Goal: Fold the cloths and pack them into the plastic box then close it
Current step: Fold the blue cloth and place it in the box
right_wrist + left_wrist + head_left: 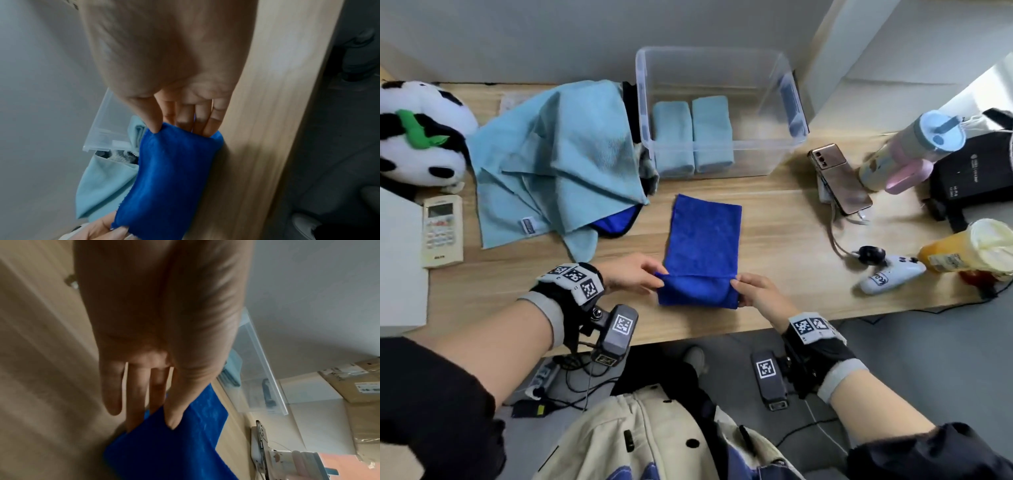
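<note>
Dark blue fleecy cloth [703, 240] lies on the wooden table [774, 212], near end turned up. Left hand [635, 274] and right hand [758, 293] each pinch a corner of that fold. Clear plastic box [787, 102] behind it holds two folded light blue cloths [693, 133].

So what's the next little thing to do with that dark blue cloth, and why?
Probably carry the pinched near edge away toward the far end. Left hand and right hand each pinch a corner of the blue cloth, whose near end is only partly turned over, so it is still too long to sit beside the folded cloths in the plastic box.
</note>
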